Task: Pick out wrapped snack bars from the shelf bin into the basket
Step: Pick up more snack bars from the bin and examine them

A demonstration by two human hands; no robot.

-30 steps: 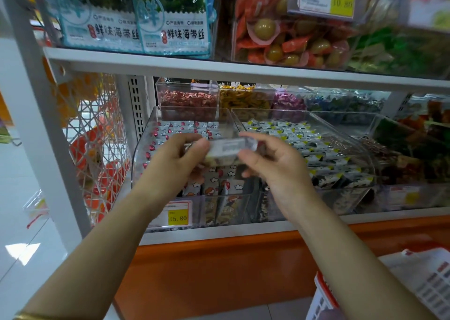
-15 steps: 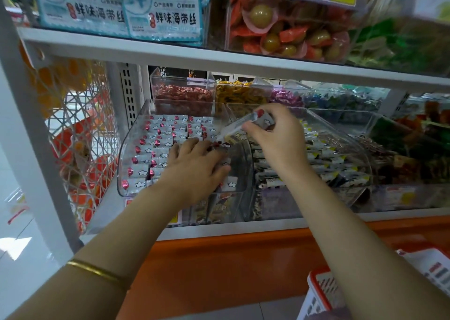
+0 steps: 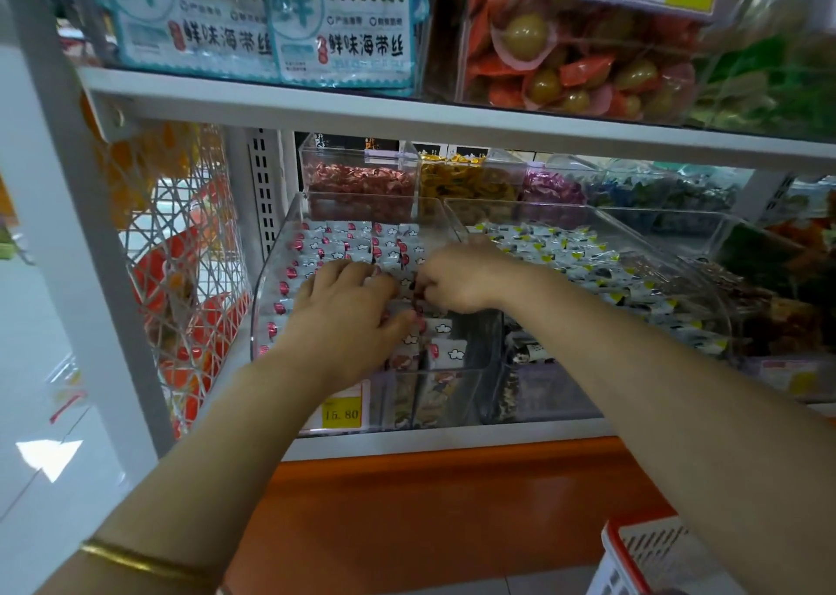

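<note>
The picking is looking far from done, I judge: bars (image 3: 357, 243) are lying packed in the clear bin (image 3: 267, 305) at frame centre, and the basket (image 3: 656, 544) corner at lower right is showing none. The left hand (image 3: 344, 318) is resting palm-down on the bars with loosely bent fingers. The right hand (image 3: 457, 277) is curling its fingers tight among them, whether round one I cannot tell.

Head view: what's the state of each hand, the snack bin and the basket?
Left hand, open, resting on the snack bars.
Right hand, fingers curled among the bars, grip unclear.
Snack bin, open-topped, stocked.
Basket, only a corner shows, contents hidden.
</note>
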